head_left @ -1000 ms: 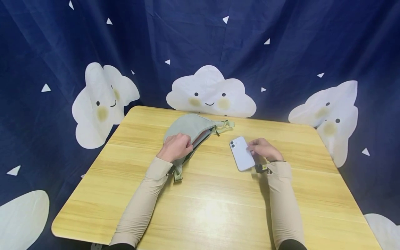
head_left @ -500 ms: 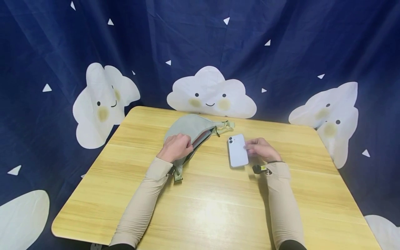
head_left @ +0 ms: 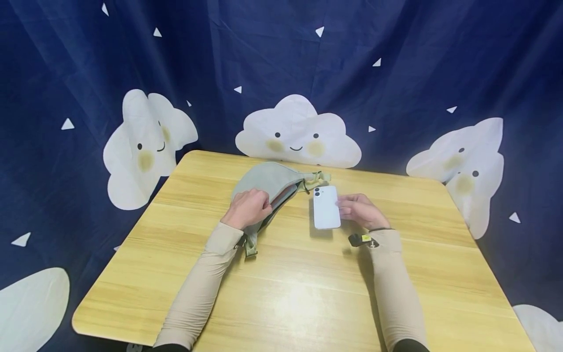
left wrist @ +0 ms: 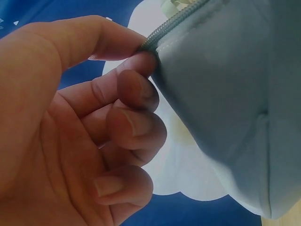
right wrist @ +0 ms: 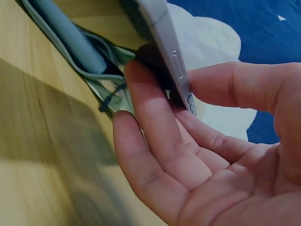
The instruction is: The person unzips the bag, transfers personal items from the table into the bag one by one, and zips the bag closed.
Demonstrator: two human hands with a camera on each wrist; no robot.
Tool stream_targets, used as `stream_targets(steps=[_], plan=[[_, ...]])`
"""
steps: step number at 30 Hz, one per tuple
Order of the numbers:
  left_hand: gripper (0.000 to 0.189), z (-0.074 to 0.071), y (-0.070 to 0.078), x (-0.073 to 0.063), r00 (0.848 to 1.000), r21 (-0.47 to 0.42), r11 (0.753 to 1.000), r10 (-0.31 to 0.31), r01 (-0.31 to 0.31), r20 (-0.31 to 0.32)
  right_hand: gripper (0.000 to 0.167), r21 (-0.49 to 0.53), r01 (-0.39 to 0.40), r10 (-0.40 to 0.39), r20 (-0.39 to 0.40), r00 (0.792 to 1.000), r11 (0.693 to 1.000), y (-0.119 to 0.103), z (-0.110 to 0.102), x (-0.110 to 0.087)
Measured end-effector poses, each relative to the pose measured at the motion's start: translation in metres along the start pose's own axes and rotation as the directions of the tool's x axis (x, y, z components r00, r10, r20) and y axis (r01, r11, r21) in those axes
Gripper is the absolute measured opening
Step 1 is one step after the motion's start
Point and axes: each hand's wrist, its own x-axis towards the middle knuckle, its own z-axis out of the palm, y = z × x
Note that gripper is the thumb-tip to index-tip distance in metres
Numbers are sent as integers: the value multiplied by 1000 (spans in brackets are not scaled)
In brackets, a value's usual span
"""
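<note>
A grey-green waist bag (head_left: 268,177) lies on the table with its zipped mouth parted towards the right. My left hand (head_left: 249,208) pinches the zipper edge (left wrist: 176,23) of that mouth between thumb and forefinger, the other fingers curled in. To the right of the bag, my right hand (head_left: 361,210) holds a white smartphone (head_left: 326,208) by its right edge. The phone is raised off the table, its camera side towards the head view. In the right wrist view the thumb lies on one face of the phone (right wrist: 169,47) and fingers on the other. Something pinkish shows inside the bag mouth.
The wooden table (head_left: 281,293) has rounded corners. Straps with buckles (head_left: 317,179) trail from the bag's right end, and another strap (head_left: 250,247) hangs from its near end. A dark blue curtain (head_left: 281,49) with cloud prints stands behind the table.
My right hand has carried the phone left towards the bag, and the phone has turned more upright in the head view. The left hand keeps its hold on the bag's edge.
</note>
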Motion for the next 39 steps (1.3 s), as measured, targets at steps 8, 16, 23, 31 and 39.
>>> stream_targets(steps=[8,16,23,31,39], plan=[[32,0,-1,0,1000,3,1000,-1,1,-5,30,40,3,-4,23,1000,999,2,14,7],[32,1,-2,0,1000,0,1000,5,-5,-10,12,51,16,-19,62,998,999,6,31,14],[31,1,-2,0,1000,2,1000,4,-4,-13,15,64,26,-33,114,993,998,9,45,18],[31,1,-2,1,1000,2,1000,7,-7,-12,22,107,31,-48,160,986,994,8,62,20],[28,0,-2,1,1000,-3,1000,5,-5,1,17,113,33,-52,170,984,993,10,76,22]])
